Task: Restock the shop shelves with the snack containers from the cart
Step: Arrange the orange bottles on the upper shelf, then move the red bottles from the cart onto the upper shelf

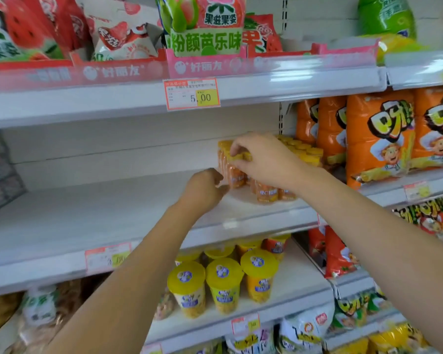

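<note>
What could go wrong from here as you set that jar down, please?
1. The right hand holds the jar only by its lid, so the lid might come loose or the jar slip.
2. The other jars stand packed right beside it; a nudge could topple several.
3. They sit fairly near the front of the shelf, so a tipped one might roll off.

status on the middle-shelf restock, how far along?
Done: a block of yellow-capped containers already stands on the middle shelf beside the orange bags. In hand: the right hand grips the caps of the leftmost containers; the left hand is at their base, grip unclear. Left: the shelf's left stretch shows bare board to fill. The cart is out of view, so remaining stock can't be judged.
</note>
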{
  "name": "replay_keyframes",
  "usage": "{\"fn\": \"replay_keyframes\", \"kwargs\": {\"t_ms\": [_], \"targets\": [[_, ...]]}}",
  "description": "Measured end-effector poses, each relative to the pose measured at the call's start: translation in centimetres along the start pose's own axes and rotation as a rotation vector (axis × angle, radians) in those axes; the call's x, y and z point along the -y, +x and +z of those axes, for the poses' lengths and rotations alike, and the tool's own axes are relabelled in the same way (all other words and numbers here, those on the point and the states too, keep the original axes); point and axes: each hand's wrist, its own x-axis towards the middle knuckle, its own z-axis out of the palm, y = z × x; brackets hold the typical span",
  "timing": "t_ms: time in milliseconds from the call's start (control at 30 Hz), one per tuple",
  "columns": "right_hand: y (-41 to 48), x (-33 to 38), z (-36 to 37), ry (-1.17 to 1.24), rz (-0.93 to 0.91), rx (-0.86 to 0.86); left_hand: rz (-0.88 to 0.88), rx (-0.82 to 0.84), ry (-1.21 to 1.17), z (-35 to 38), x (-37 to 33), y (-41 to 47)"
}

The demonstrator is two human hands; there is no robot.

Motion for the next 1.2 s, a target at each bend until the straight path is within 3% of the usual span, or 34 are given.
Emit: {"fn": "replay_keyframes", "kwargs": {"t_ms": [100, 167, 233, 333, 467, 600, 800, 1033, 1200], "targets": [[-3.9, 2.1, 0.0, 0.073, -0.057, -0.071, 0.168, -0.329, -0.189, 0.4, 0.2, -7.2], [-7.2, 3.3, 0.6, 0.135, -0.063, -0.059, 0.195, -0.367, -0.226, 1.2, 0.8, -12.3], [-10.5, 4.3, 1.5, 0.175, -0.062, 0.031, 0.186, -0.298, -0.208, 2.4, 2.0, -16.9], [-15.6, 5.5, 4.0, 0.201, -0.017, 0.322, 0.075, -0.143, -0.155, 5.5, 5.2, -22.8], [-22.6, 6.3, 8.9, 0.268, 0.105, 0.678, -0.174, 0.170, -0.132, 10.3, 10.3, -29.6], [-28.8, 6.8, 14.8, 0.290, 0.263, 0.924, -0.468, 0.421, -0.201, 14.7, 14.4, -35.7], [-36.5, 8.6, 23.2, 0.297, 0.496, 0.970, -0.666, 0.647, -0.115, 20.5, 16.0, -41.9], [-39.9, 10.2, 28.8, 0.224, 0.516, 0.976, -0.905, 0.520, -0.125, 24.4, 15.2, -44.4], [-40.1, 9.9, 30.1, 0.152, 0.482, 0.982, -1.002, 0.517, -0.171, 24.5, 14.4, -44.5]]}}
